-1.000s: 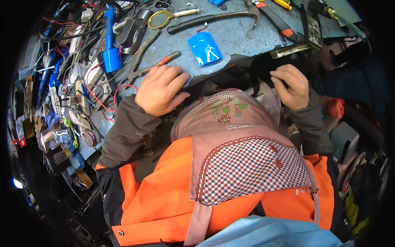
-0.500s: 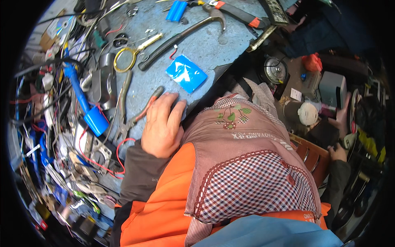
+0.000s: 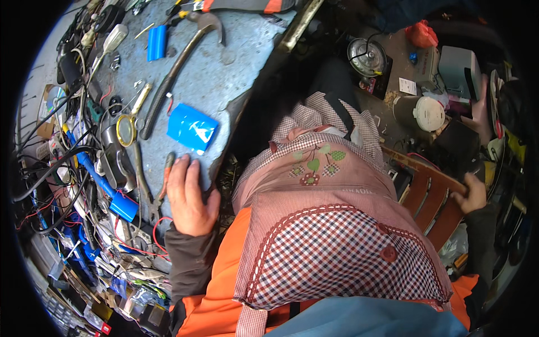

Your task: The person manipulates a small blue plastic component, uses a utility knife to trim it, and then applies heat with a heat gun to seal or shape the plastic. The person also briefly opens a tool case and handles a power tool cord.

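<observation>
My left hand (image 3: 190, 199) rests on the blue workbench (image 3: 236, 62) near its edge, fingers stretched out beside pliers with red-and-grey handles (image 3: 167, 171). Just above it lies a blue wrapped battery pack (image 3: 192, 126) with a short red lead. On the right, low down, my right hand (image 3: 470, 194) has its fingers curled on the end of a brown slatted wooden seat (image 3: 426, 196). A claw hammer (image 3: 174, 73) lies across the bench beyond the battery pack.
Dense cables, tools and parts (image 3: 78, 224) cover the bench's left side. Another blue pack (image 3: 156, 42) lies farther back. Right, below bench level, are a round metal lid (image 3: 366, 56), a white-lidded tub (image 3: 428, 112), a grey box (image 3: 457, 73) and a red bag (image 3: 421, 33).
My view has swung, so the bench sits farther left. My right hand has moved down and outward from beside the bench edge to the wooden seat. My left hand still rests near the pliers.
</observation>
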Motion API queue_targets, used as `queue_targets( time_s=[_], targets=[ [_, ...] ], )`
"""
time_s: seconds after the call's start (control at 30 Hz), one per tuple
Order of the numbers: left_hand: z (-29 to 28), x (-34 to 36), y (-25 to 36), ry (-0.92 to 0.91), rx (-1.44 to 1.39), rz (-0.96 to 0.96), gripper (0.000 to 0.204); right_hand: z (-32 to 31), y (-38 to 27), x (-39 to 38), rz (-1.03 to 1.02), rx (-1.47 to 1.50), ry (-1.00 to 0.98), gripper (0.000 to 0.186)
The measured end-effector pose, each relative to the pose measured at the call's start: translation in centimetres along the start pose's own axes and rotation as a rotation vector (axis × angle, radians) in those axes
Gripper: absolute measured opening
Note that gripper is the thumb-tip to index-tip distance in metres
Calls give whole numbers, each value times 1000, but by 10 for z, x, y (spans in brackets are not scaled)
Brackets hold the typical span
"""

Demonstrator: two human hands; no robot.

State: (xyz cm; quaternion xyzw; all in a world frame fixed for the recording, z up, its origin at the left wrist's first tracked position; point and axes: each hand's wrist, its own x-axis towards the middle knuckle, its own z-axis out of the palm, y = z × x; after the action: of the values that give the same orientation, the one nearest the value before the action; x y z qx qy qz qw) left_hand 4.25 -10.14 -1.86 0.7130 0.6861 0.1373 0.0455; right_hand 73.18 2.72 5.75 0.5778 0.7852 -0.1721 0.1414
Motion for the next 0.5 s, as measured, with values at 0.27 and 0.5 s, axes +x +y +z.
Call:
queue_targets(
  time_s=[0.27,0.5],
  targets=[
    [4,5,11,-79,270,-21,72,-13,-26,13,172,17,-88,40],
    [0,2,12,-139,312,11,74,-13,-24,11,127,-44,-36,32]
  ],
)
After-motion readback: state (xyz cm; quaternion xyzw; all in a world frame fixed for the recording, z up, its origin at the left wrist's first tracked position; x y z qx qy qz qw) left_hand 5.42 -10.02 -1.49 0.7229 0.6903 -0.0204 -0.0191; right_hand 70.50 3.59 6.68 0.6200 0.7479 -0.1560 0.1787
